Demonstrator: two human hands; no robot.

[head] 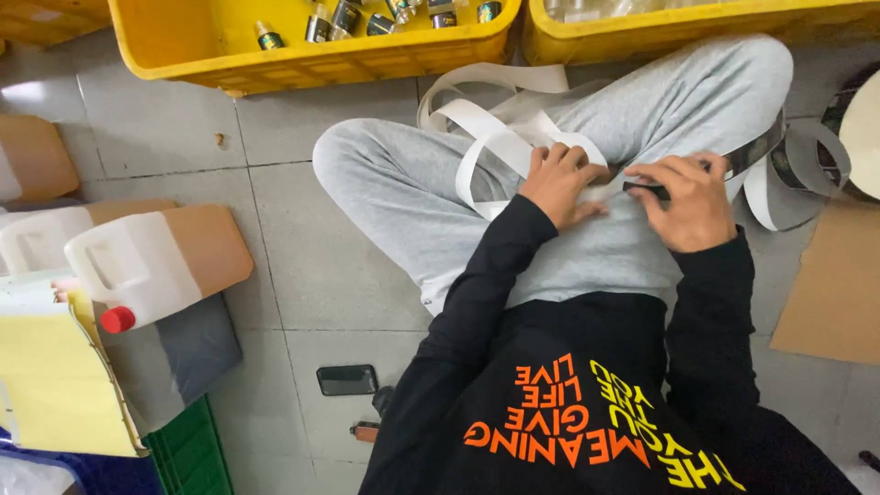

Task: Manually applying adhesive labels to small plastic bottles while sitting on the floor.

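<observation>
Both hands' fingers pinch white backing strip (pixel 495 137) in lap, yellow crates (pixel 312 55) just ahead.

Two yellow crates (pixel 302 57) stand along the far edge of the tiled floor (pixel 302 266); the left one holds small dark bottles (pixel 344 16). At the left edge, a white jug (pixel 128 266) with a red cap (pixel 117 320) lies on its side beside brown cardboard (pixel 206 243). A green crate (pixel 188 454) sits at the near left corner. A dark phone (pixel 347 379) lies flat on the floor. A cardboard sheet (pixel 830 293) lies at the right edge.
</observation>
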